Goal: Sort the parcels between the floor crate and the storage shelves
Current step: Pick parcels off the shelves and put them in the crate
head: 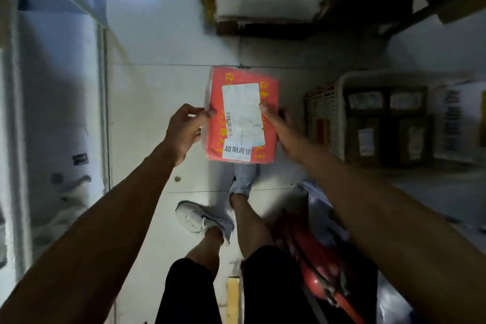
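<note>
I hold a red parcel (pixel 268 139) with yellow characters and two white labels out in front of me, above the floor. My left hand (pixel 185 130) pinches its left edge with thumb on top. My right hand (pixel 278 126) grips its right edge, thumb on the shipping label. To the right stands the white lattice floor crate (pixel 339 105), with several brown parcels inside it. Storage shelves (pixel 263 18) run along the top of the view, dim and blurred.
White cabinet or glass door panels (pixel 57 113) line the left side. My two feet in white shoes (pixel 200 218) stand on the pale tiled floor. A red rounded object (pixel 318 265) and a plastic bag lie beside my right leg.
</note>
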Motion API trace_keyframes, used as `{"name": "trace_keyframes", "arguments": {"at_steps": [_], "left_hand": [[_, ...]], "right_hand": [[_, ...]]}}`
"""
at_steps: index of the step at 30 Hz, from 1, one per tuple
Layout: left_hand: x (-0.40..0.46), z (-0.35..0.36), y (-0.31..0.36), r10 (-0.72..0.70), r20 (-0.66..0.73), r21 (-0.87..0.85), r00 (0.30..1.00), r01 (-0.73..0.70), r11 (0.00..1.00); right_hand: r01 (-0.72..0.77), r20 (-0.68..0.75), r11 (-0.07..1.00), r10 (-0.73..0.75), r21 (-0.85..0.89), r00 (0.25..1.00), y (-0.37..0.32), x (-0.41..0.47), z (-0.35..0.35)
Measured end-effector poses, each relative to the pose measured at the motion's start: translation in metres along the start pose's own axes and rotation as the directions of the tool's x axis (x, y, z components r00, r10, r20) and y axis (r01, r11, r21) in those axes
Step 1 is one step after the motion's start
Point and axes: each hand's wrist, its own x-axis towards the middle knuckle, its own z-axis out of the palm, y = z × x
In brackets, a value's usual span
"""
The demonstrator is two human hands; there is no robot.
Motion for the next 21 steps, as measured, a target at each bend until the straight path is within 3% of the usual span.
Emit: {"name": "trace_keyframes", "arguments": {"at_steps": [8, 21], "left_hand": [[0.04, 0.138, 0.031, -0.051, 0.184, 0.278, 0.982, -0.002, 0.96], [0.087, 0.305, 0.051, -0.247, 0.397, 0.571, 0.884, -0.027, 0.82]], "right_hand": [[-0.013, -0.227, 0.949, 0.089, 0.316, 0.97, 0.018, -0.009, -0.119], [0.012, -0.391, 0.808, 0.271, 0.589, 0.879, 0.049, -0.016, -0.231]]}}
